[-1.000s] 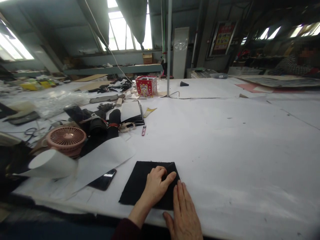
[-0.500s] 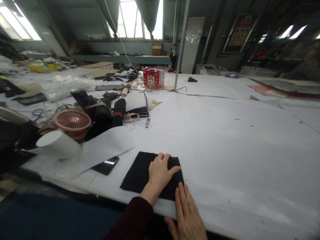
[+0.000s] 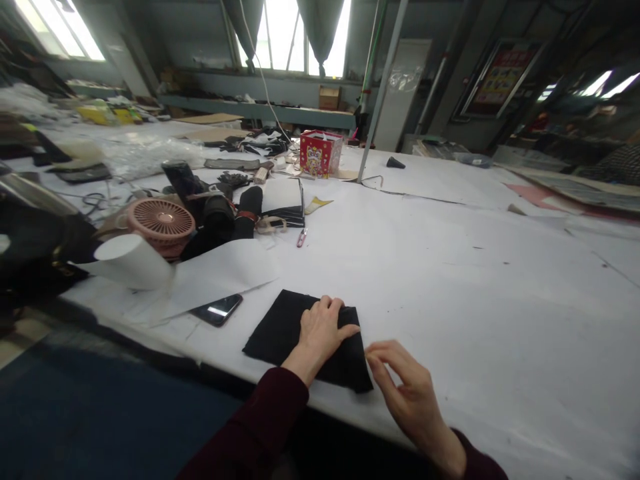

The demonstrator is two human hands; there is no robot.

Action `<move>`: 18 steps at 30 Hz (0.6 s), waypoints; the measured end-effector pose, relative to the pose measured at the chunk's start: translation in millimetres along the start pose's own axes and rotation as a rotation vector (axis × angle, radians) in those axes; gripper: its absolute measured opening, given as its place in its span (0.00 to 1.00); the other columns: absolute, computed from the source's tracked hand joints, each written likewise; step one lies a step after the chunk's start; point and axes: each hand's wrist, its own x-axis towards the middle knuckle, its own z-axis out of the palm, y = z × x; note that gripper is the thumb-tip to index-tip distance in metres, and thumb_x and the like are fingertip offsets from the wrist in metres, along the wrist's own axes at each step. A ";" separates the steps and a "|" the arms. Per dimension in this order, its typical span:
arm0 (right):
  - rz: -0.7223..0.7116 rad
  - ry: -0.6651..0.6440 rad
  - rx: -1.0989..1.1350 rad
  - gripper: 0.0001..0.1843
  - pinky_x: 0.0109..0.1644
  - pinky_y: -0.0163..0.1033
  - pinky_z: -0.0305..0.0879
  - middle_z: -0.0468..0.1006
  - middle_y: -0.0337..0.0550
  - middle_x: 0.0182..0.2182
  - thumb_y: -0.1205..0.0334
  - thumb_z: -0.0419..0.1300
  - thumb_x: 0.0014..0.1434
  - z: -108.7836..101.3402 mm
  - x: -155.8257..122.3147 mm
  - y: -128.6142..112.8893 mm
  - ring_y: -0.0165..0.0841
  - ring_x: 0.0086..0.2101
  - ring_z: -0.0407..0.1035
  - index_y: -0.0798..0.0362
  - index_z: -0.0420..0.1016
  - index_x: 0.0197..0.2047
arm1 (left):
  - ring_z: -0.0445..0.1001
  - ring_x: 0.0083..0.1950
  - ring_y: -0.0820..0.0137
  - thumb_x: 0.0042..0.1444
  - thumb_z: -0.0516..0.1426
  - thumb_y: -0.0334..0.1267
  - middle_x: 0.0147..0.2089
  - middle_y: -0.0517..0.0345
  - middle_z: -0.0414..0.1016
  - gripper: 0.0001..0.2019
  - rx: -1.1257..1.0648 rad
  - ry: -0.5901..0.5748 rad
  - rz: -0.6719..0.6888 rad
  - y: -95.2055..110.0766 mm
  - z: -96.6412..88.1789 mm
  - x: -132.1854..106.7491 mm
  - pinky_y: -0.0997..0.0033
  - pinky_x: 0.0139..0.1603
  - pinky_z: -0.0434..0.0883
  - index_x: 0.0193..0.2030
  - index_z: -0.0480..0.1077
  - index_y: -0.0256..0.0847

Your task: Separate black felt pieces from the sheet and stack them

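Note:
A folded black cloth (image 3: 280, 330) lies near the front edge of a white table (image 3: 450, 267). My left hand (image 3: 323, 330) rests flat on the cloth's right half, fingers together and stretched, holding nothing. My right hand (image 3: 407, 393) hovers just right of the cloth's near right corner, lifted off the table with its fingers curled loosely and apart, and nothing in them.
A black phone (image 3: 217, 310) lies left of the cloth beside a curled white sheet (image 3: 135, 261). Further left stand a pink fan (image 3: 160, 223) and dark rolled items. Small red snips (image 3: 301, 237), a red box (image 3: 320, 152) and a metal pole (image 3: 383, 87) lie behind.
My right hand has lifted off the table from lying flat and moved right, fingers curling. The left hand stays on the cloth. The view has swung to the left.

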 end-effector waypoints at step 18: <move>-0.164 -0.376 -0.259 0.08 0.37 0.40 0.59 0.68 0.41 0.31 0.64 0.54 0.64 16.8 4.9 41.8 0.35 0.34 0.61 0.51 0.63 0.32 | 0.72 0.48 0.59 0.52 0.60 0.59 0.50 0.53 0.68 0.25 -0.024 -0.014 0.009 -4.4 0.8 6.4 0.63 0.44 0.69 0.51 0.66 0.48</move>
